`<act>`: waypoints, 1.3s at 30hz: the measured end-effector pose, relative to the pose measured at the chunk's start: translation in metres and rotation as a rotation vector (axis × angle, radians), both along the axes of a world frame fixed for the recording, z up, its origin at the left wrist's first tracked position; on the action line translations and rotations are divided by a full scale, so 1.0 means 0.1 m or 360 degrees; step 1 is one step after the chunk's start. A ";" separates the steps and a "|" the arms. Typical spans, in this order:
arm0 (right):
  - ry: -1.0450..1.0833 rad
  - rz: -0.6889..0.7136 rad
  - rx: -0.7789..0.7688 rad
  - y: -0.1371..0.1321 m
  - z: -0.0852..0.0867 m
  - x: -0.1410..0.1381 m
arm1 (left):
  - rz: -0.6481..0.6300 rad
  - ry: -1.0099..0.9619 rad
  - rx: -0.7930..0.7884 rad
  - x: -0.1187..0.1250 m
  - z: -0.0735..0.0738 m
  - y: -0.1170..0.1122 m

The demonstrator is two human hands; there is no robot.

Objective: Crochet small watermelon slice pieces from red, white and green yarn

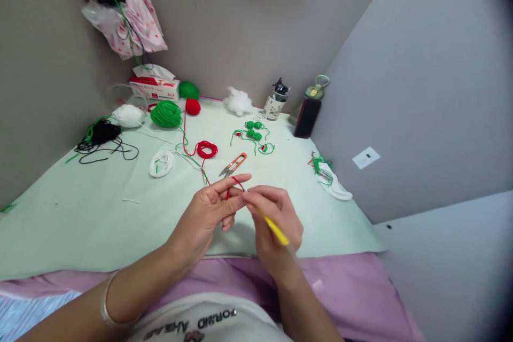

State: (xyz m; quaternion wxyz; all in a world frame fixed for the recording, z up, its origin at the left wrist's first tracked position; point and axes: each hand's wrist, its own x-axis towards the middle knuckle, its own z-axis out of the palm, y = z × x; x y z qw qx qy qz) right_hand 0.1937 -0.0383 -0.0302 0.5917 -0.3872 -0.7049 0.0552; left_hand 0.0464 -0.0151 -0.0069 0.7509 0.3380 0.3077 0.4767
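Note:
Red yarn point(237, 182) runs over the raised index finger of my left hand point(205, 212), whose thumb and other fingers pinch it near the tip. My right hand point(280, 214) grips a crochet hook point(276, 230) by its yellow handle, with the hook's tip meeting the yarn between both hands. Whatever stitch is there is too small to make out. Just beyond my left fingertips lie orange thread snips point(235, 163). The yarn trails back to a loose red coil point(207, 149) and a red ball point(193, 107).
Green yarn point(166, 114), white yarn point(128, 116) and tangled black yarn point(102, 133) lie at the left. Small green crocheted pieces point(254, 131) sit mid-table near white stuffing point(238, 101). A cup point(276, 105), a bottle point(316, 90) and a phone point(308, 118) stand at the back right.

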 end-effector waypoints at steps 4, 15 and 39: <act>-0.0051 -0.0071 0.0106 0.01 -0.03 0.02 | -0.0092 -0.0174 -0.0213 -0.01 -0.02 0.02; 0.1027 0.0440 -0.0547 0.04 0.06 0.03 | -0.0084 -0.0128 -0.0124 -0.07 0.02 0.03; 0.0923 0.0317 -0.0444 0.02 0.07 0.00 | 0.0101 0.0166 0.0092 -0.04 0.04 0.01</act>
